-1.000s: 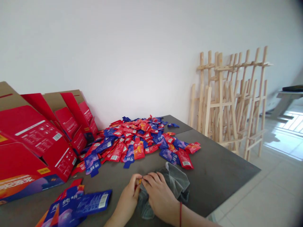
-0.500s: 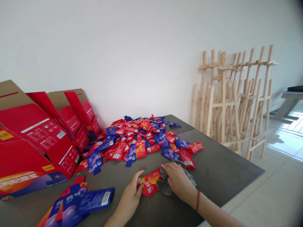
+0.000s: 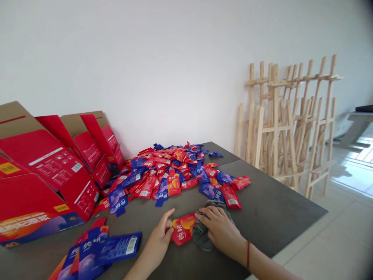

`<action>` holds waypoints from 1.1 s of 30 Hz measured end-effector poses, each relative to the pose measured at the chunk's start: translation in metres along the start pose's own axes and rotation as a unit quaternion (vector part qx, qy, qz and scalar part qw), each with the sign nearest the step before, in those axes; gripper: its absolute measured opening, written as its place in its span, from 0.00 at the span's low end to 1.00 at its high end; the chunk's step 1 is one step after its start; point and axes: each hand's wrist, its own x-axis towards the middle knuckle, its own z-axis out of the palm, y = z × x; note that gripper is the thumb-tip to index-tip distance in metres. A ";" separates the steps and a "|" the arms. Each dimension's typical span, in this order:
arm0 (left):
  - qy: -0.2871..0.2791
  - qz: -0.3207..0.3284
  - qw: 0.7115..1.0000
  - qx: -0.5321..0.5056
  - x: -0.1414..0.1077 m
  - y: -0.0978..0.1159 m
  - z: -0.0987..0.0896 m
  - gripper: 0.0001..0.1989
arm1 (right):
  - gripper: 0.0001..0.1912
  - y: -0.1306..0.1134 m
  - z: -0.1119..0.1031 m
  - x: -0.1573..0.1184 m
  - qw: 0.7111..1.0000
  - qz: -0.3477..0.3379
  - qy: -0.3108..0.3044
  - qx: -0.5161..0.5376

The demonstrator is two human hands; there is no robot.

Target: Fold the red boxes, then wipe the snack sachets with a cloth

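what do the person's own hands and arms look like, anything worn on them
Both hands are bare, with no gloves. The right hand has a thin red cord bracelet round its wrist; the left hand shows no bracelet or ring. No sleeves show on the visible parts of the forearms.

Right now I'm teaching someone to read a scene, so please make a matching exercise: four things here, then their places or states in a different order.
1. Left hand
2. Right hand
3. Red boxes
4. Wooden easels

A. Beyond the right edge of the table
B. Resting on the gray cloth
C. Flaps raised, left side of the view
D. At the left end of the red pouch

Pairs: 1-D, 2-B, 3-C, 4-A
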 end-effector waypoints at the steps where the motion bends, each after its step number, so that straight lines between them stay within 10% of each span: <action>1: 0.009 -0.001 1.000 0.015 0.001 -0.001 -0.003 0.25 | 0.32 0.007 -0.004 -0.001 1.000 0.004 -0.004 0.004; 9: -0.023 0.253 0.923 0.289 -0.010 0.013 -0.022 0.25 | 0.29 0.007 -0.023 0.017 0.982 0.088 0.112 0.126; 15: -0.068 0.284 0.875 0.385 -0.013 0.022 -0.012 0.08 | 0.24 -0.030 -0.018 0.025 0.993 -0.035 0.061 0.096; 20: -0.062 0.301 0.889 0.340 -0.009 0.016 -0.008 0.07 | 0.16 -0.039 0.000 0.023 0.993 -0.100 -0.051 0.028; 33: -0.009 0.202 0.972 0.116 -0.008 0.014 -0.024 0.08 | 0.19 0.003 -0.005 0.020 0.994 0.097 0.027 -0.030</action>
